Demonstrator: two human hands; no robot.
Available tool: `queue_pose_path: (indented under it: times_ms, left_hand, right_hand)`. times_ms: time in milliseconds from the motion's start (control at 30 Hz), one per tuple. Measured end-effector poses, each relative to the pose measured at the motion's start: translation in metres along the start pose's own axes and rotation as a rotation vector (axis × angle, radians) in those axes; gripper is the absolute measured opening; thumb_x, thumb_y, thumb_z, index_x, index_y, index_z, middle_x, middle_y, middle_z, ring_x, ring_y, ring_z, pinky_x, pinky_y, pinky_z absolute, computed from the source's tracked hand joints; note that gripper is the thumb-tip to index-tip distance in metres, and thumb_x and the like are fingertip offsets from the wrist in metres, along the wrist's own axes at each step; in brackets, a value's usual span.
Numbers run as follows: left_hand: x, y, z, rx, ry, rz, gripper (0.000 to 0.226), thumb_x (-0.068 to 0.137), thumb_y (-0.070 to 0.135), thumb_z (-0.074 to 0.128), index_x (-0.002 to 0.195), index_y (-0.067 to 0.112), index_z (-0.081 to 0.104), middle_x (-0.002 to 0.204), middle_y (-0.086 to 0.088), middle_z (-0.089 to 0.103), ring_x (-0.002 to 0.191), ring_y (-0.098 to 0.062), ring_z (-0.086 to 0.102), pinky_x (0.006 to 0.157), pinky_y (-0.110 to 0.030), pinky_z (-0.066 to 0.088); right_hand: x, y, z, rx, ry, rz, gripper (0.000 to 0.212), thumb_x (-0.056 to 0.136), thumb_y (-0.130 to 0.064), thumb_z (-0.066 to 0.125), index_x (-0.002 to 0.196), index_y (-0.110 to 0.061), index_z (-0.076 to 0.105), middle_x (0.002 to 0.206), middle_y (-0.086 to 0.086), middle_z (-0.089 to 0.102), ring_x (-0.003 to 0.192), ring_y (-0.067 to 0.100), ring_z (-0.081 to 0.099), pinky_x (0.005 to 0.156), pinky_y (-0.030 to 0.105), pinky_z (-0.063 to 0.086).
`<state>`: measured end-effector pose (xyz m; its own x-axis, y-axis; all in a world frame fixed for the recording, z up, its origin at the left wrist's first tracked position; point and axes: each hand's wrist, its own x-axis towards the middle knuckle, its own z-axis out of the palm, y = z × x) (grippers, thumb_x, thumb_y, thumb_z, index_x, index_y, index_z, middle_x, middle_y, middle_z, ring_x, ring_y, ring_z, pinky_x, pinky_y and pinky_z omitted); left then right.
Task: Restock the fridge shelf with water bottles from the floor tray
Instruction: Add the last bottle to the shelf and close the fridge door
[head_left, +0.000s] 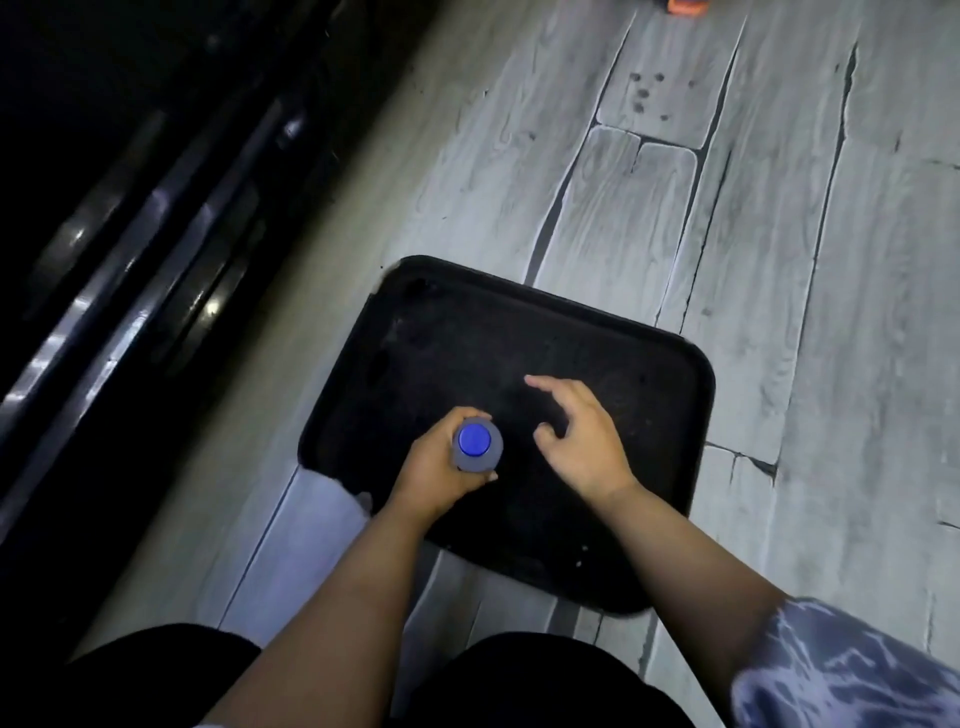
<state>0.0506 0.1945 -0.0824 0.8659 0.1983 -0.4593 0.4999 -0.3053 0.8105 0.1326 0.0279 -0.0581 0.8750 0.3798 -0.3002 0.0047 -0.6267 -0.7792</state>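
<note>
the left hand (441, 467) grips a clear plastic water bottle with a blue cap (475, 447), held upright over the near-left part of the black rectangular plastic tray (519, 312). the right hand (582, 441) hovers over the tray's middle, fingers loosely spread, holding nothing.

Grey wood-plank floor (779, 260), dim light; dark glossy cabinet front (130, 208) left.

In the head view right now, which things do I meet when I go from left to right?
Dark fridge front → left hand gripping the water bottle → right hand, open above the black tray → patterned sleeve.
</note>
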Motion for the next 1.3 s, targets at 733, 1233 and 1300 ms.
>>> queue_pose_path:
  times_ms: [733, 1233, 1300]
  left_hand:
    - [-0.257, 0.442, -0.298, -0.049, 0.446, 0.131, 0.054, 0.059, 0.033, 0.083, 0.102, 0.034, 0.051, 0.097, 0.014, 0.065, 0.091, -0.008, 0.063, 0.077, -0.02, 0.052]
    - [-0.542, 0.606, -0.495, 0.048, 1.011, 0.288, 0.051, 0.071, 0.028, 0.083, 0.112, 0.033, 0.053, 0.102, 0.024, 0.062, 0.092, 0.015, 0.058, 0.073, -0.005, 0.044]
    - [-0.575, 0.609, -0.515, 0.044, 1.101, 0.292, 0.057, 0.069, 0.029, 0.084, 0.117, 0.025, 0.055, 0.105, 0.016, 0.065, 0.097, 0.002, 0.062, 0.076, -0.014, 0.047]
  right_hand:
    - [-0.104, -0.501, -0.238, 0.119, -0.006, -0.388, 0.055, 0.074, 0.006, 0.053, 0.12, -0.025, 0.062, 0.112, -0.006, 0.058, 0.108, 0.011, 0.056, 0.093, 0.02, 0.042]
    - [-0.246, -0.867, -0.249, 0.373, -0.278, -1.002, 0.034, 0.082, 0.004, 0.053, 0.096, -0.023, 0.069, 0.094, -0.004, 0.068, 0.088, 0.009, 0.063, 0.08, 0.026, 0.053]
    - [-0.271, -0.902, -0.237, 0.432, -0.325, -1.077, 0.037, 0.081, 0.007, 0.053, 0.096, -0.023, 0.069, 0.09, -0.006, 0.068, 0.083, 0.003, 0.062, 0.079, 0.016, 0.049]
